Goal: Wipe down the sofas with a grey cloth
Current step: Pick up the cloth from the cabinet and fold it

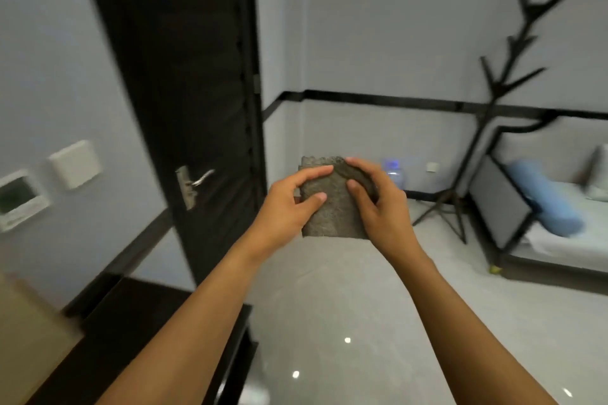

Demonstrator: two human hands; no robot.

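Left hand (pixel 289 207) and right hand (pixel 378 204) both gripped a folded grey cloth (pixel 332 210), held up just right of the door (pixel 184 92).
The left hand's thumb and fingers pinched the cloth's left edge and the right hand curled round its right edge, the hands close together but apart. Right of the door, past the cloth, stood a black branch-shaped coat stand (pixel 493 108). Farther right still was a sofa (pixel 500 207) with a blue cushion (pixel 543 204) on it.

Grey-brown speckled cloth (pixel 332 207), dark brown door (pixel 184 92), pale blue bolster (pixel 543 204), black coat stand (pixel 500 89).
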